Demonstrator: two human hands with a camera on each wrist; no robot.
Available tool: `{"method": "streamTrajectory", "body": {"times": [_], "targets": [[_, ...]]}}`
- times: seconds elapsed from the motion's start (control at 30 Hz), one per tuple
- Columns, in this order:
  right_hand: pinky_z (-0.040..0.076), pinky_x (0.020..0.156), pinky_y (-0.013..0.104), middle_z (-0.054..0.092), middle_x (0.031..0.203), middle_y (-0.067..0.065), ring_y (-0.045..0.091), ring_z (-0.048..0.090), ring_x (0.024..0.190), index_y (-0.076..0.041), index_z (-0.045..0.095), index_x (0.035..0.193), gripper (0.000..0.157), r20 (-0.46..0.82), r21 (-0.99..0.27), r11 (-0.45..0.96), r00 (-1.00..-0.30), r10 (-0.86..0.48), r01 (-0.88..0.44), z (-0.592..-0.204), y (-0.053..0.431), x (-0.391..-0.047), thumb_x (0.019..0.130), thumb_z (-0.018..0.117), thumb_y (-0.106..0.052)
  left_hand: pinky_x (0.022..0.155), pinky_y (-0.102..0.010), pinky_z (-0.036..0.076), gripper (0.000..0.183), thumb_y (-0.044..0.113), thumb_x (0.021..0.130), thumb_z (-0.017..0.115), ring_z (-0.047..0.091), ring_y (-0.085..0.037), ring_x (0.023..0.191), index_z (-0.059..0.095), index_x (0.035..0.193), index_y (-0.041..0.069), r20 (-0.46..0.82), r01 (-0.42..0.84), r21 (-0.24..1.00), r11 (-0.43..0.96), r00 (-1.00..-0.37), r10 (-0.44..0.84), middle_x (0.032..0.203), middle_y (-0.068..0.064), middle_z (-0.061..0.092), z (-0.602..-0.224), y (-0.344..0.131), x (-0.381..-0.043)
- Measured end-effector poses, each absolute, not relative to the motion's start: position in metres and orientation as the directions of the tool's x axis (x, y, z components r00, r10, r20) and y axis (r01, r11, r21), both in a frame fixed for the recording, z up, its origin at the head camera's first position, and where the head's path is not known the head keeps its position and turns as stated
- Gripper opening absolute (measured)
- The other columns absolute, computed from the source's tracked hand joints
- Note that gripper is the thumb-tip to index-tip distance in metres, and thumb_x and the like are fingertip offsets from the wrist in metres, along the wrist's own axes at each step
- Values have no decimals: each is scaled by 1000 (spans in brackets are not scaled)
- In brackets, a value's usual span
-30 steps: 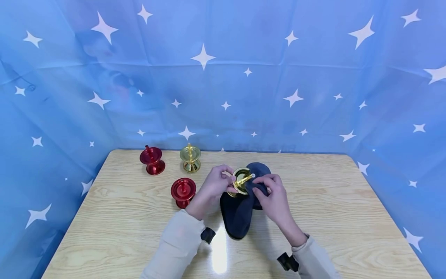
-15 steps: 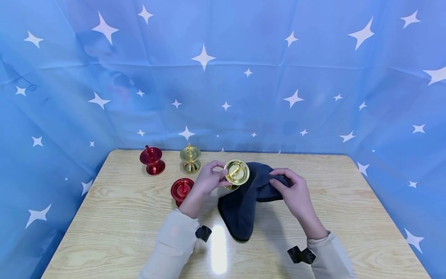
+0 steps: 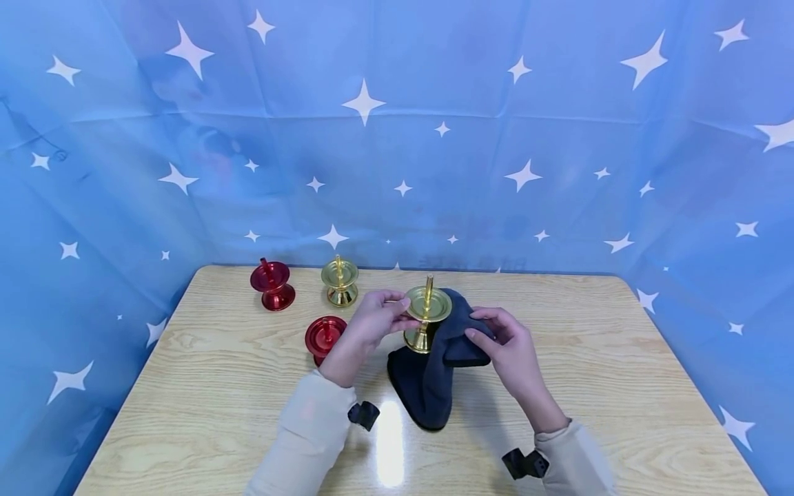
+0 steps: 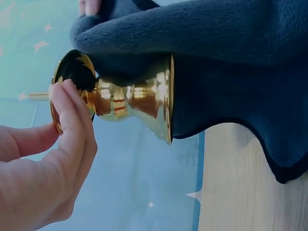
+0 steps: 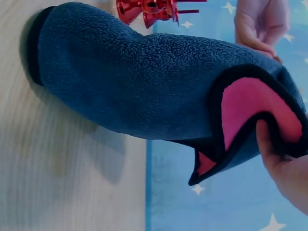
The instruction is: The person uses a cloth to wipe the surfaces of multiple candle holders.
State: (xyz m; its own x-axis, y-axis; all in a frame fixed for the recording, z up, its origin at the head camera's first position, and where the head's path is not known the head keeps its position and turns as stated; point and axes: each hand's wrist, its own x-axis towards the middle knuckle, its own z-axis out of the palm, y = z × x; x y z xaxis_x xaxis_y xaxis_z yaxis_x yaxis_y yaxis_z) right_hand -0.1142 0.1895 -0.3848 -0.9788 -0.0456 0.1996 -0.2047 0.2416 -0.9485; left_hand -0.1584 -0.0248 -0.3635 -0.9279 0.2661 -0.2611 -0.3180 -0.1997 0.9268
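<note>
My left hand pinches the dish rim of a shiny gold candle holder, which stands about upright with its spike pointing up. In the left wrist view, the flared base of the candle holder lies against the dark cloth. My right hand pinches a raised part of this navy, fleecy cloth, right of the holder. The cloth's other end hangs down in front, reaching toward the table. In the right wrist view, its pink underside shows at a fold beside my thumb.
Two red candle holders, one at the back left and one near my left forearm, stand on the wooden table. Another gold candle holder stands toward the back edge. A blue star-patterned curtain hangs behind.
The gold candle holder was tilted and has been turned upright. My right hand swung right with the cloth, then came partly back left. My left hand keeps its hold throughout.
</note>
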Motion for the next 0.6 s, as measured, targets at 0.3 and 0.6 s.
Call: {"method": "streamTrajectory", "body": {"times": [0.3, 0.6], "targets": [[49, 80, 20, 58, 114, 13, 10, 58, 98, 2, 61, 99, 20, 191, -961, 198, -981, -35, -194, -390, 179, -116, 81, 68, -4, 79, -30, 52, 28, 11, 95, 48, 61, -18, 80, 53, 111, -12, -202, -244, 965, -90, -921, 332, 89, -11, 59, -364, -23, -158], [50, 75, 21, 60, 111, 10, 10, 59, 93, 3, 61, 100, 21, 176, -959, 226, -984, 9, -170, -377, 183, -119, 83, 67, -9, 88, -36, 47, 37, 0, 84, 62, 47, -29, 116, 51, 119, -1, -3, 20, 999, 48, -894, 448, 118, -18, 55, -372, -22, -158]]}}
